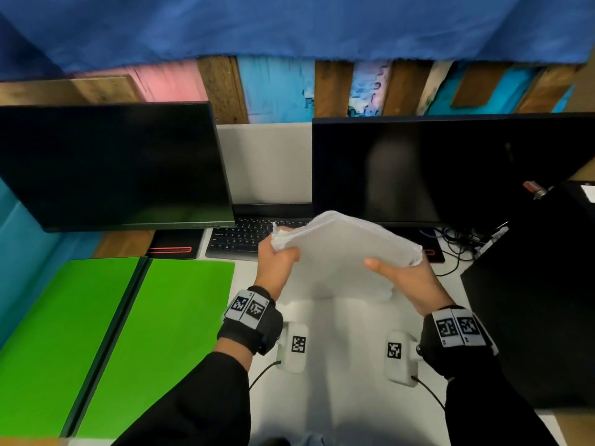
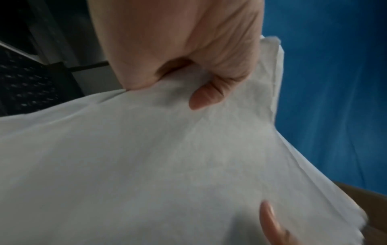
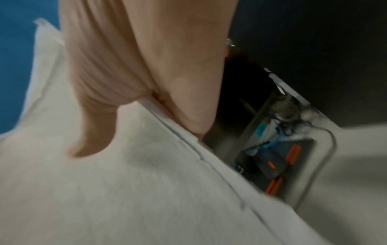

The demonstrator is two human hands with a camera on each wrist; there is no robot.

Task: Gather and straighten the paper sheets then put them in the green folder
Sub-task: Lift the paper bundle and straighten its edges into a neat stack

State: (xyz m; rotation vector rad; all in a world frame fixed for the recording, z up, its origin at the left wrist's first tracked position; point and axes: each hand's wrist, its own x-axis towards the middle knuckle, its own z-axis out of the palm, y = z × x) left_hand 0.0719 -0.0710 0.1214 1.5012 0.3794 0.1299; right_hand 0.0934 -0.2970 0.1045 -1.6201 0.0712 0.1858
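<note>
Both hands hold one stack of paper sheets [image 1: 347, 243] up in the air, above the white worktop [image 1: 338, 355] and in front of the keyboard [image 1: 240, 238]. The stack is tilted, and its edges do not all line up.

The left hand [image 1: 277, 262] grips the left corner of the stack. In the left wrist view its thumb [image 2: 206, 95] lies on top of the paper and the other fingers curl under it, so it is pinching the corner.

The right hand [image 1: 407, 281] holds the right side of the stack. Its thumb [image 1: 376, 263] presses flat on top of the paper. In the right wrist view the other fingers [image 3: 188, 92] are tucked under the edge, so this hand pinches the sheets too.

The green folder [image 1: 106, 342] lies open and flat at the left edge of the worktop, well apart from the paper. Nothing is inside it.

Two dark screens stand at the back edge: the left screen [image 1: 112, 162] and the right screen [image 1: 434, 169]. A black box [image 1: 531, 300] stands at the right edge, with some cables [image 1: 457, 244] beside it.
</note>
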